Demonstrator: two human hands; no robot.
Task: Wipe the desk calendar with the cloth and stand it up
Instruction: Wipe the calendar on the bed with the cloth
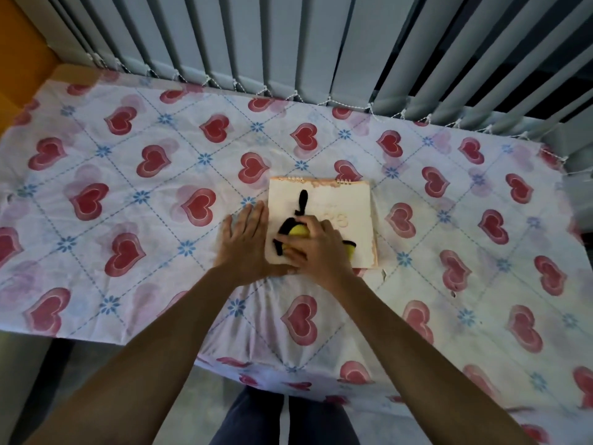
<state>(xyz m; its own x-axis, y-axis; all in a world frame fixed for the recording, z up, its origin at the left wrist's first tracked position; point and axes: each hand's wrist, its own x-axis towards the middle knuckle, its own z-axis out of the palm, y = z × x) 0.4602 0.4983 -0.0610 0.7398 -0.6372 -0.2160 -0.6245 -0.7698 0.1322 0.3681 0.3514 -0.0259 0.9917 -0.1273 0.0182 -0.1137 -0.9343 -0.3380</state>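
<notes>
We see the desk calendar (333, 200) lying flat near the middle of a table covered by a heart-patterned tablecloth (128, 187), its spiral binding along the far edge, toward the grey vertical blinds (288, 43) behind the table. The pale top page faces up, with orange trim showing at the far and right edges.

Our view has the right hand (316, 248) clenched around the cloth (296, 232), a yellow piece with black edging, pressing it onto the near-left part of the page. A black strip, probably a loop of the same cloth (the blur makes this hard to confirm), trails up the page away from the fingers, and a bit more yellow and black shows past the right side of the hand.

The left hand (247, 242) lies flat and spread on the tablecloth just beside the calendar's left edge, holding nothing; its thumb side touches or overlaps that edge near the front corner, where the two hands meet. Both forearms reach in from the bottom of the view.
</notes>
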